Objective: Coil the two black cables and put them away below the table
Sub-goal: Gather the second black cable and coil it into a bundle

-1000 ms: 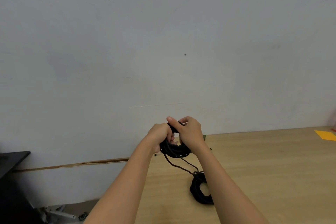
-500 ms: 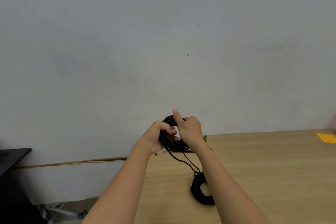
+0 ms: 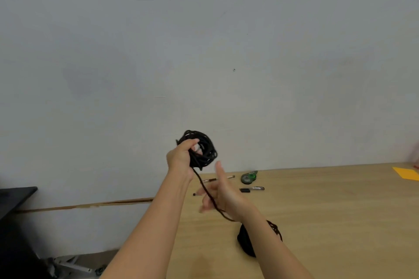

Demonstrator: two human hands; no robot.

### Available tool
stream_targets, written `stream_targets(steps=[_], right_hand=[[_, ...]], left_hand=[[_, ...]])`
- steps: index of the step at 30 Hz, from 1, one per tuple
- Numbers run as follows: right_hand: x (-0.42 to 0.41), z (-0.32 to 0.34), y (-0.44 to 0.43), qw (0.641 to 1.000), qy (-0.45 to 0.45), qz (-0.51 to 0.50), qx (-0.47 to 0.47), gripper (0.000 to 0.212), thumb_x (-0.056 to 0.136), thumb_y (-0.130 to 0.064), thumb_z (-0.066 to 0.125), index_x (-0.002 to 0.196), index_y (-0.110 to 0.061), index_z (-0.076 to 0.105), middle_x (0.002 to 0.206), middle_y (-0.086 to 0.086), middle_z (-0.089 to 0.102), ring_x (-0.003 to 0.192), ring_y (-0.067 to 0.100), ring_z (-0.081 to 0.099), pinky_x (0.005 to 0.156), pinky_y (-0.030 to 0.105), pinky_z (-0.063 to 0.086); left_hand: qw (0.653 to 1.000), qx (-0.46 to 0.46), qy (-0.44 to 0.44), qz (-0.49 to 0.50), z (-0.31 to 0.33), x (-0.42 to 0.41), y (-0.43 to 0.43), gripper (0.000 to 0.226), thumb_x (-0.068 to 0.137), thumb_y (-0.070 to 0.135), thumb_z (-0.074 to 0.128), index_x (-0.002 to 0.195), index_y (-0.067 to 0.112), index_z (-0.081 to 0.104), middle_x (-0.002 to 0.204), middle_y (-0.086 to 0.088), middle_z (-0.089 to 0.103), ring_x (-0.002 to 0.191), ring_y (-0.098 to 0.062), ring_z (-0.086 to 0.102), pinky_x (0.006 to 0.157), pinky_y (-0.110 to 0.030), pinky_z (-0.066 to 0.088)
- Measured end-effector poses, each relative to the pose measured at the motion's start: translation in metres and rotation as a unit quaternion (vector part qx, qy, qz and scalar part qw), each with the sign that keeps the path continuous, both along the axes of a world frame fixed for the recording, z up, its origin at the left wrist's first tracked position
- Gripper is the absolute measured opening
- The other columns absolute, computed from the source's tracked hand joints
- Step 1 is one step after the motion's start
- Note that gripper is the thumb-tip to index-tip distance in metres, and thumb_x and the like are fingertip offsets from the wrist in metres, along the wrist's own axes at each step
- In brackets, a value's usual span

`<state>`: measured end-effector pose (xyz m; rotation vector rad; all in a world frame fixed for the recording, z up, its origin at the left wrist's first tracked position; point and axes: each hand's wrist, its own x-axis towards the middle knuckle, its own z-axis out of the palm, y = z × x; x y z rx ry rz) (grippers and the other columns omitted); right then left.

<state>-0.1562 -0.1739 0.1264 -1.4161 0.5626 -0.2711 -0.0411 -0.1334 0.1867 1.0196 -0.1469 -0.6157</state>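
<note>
Black cable coil (image 3: 201, 148) upright, left hand (image 3: 180, 158) gripping

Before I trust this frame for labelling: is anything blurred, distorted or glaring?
Head view: even, soft light, no glare; the right hand is motion-blurred, the coil in the left hand fairly sharp; the table edge bows slightly from the wide-angle lens.

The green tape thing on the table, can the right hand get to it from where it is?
Probably yes. The right hand is open above the table, and the green tape dispenser lies just beyond it, nothing between. Only the black cable strand trails across its palm.
</note>
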Motion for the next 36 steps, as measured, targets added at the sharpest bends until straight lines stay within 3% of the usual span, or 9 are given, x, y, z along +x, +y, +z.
stream_targets(steps=[4,8,11,14,18,22,27,30,36], right_hand=[[-0.009,0.018,-0.011,0.955,0.089,0.018,-0.282,0.019,0.086,-0.027,0.063,0.074,-0.013,0.066,0.056,-0.003,0.056,0.051,0.009,0.047,0.053,0.022,0.037],[-0.011,0.051,-0.023,0.897,0.121,0.010,-0.425,0.010,0.084,-0.026,0.067,0.084,-0.018,0.073,0.062,-0.006,0.063,0.058,0.007,0.055,0.060,0.024,0.044],[-0.009,0.064,-0.027,0.879,0.084,-0.016,-0.469,0.011,0.084,-0.027,0.069,0.089,-0.020,0.075,0.063,-0.007,0.063,0.055,0.002,0.051,0.056,0.020,0.038],[-0.004,0.066,-0.031,0.893,0.032,-0.074,-0.444,0.009,0.081,-0.024,0.073,0.086,-0.017,0.074,0.066,-0.004,0.065,0.054,0.000,0.051,0.055,0.016,0.036],[-0.001,0.059,-0.031,0.925,-0.013,-0.109,-0.365,0.008,0.079,-0.017,0.075,0.078,-0.010,0.073,0.064,-0.003,0.065,0.057,0.004,0.057,0.055,0.010,0.043],[-0.003,0.050,-0.037,0.932,-0.004,-0.145,-0.333,0.025,0.072,-0.032,0.080,0.074,-0.009,0.073,0.069,0.004,0.067,0.064,0.014,0.059,0.064,0.030,0.049],[-0.006,0.043,-0.039,0.976,-0.011,-0.067,-0.208,0.051,0.077,-0.042,0.073,0.117,-0.012,0.064,0.113,0.007,0.065,0.107,0.015,0.058,0.087,0.027,0.041],[-0.006,0.038,-0.035,0.994,-0.060,0.023,-0.090,0.041,0.084,-0.039,0.060,0.101,-0.002,0.068,0.097,0.020,0.065,0.093,0.025,0.062,0.087,0.045,0.048],[-0.005,0.040,-0.029,0.997,-0.035,-0.048,-0.040,0.032,0.083,-0.040,0.064,0.094,-0.011,0.070,0.076,0.008,0.061,0.071,0.019,0.059,0.073,0.035,0.048]], left_hand=[[0.986,0.104,-0.093,0.092,-0.010,0.010,0.008,0.027,0.074,0.005,0.076,0.061,0.004,0.052,0.056,-0.007,0.056,0.032,-0.011,0.054,0.044,-0.024,0.052],[0.950,0.234,-0.189,0.087,-0.025,0.020,0.011,0.038,0.068,0.024,0.083,0.052,0.006,0.054,0.040,0.000,0.058,0.042,-0.020,0.059,0.067,-0.039,0.057],[0.909,0.320,-0.268,0.003,-0.025,0.016,0.013,0.044,0.065,0.035,0.084,0.051,0.006,0.054,0.044,-0.002,0.058,0.047,-0.024,0.059,0.063,-0.037,0.055],[0.908,0.302,-0.266,-0.118,-0.022,0.006,0.016,0.048,0.070,0.048,0.075,0.066,0.002,0.061,0.054,-0.005,0.055,0.040,-0.016,0.048,0.048,-0.026,0.044],[0.931,0.199,-0.130,-0.277,-0.018,0.002,0.019,0.064,0.076,0.070,0.048,0.061,0.007,0.054,0.039,0.003,0.039,0.032,-0.011,0.033,0.041,-0.023,0.035],[0.895,0.191,-0.142,-0.378,-0.018,0.009,0.023,0.036,0.067,0.036,0.076,0.059,0.012,0.050,0.037,0.007,0.029,0.031,-0.007,0.029,0.043,-0.021,0.034],[0.893,0.152,-0.074,-0.416,-0.021,0.011,0.024,0.018,0.065,0.016,0.060,0.051,0.012,0.049,0.035,0.007,0.025,0.027,-0.007,0.026,0.040,-0.018,0.035],[0.894,0.124,-0.055,-0.427,-0.022,0.008,0.022,0.021,0.068,0.014,0.059,0.049,0.011,0.050,0.032,0.007,0.027,0.025,-0.006,0.027,0.038,-0.016,0.035],[0.941,0.099,-0.046,-0.321,-0.020,0.010,0.014,0.026,0.079,0.016,0.055,0.056,0.009,0.047,0.033,0.006,0.026,0.027,-0.007,0.027,0.038,-0.016,0.033]])
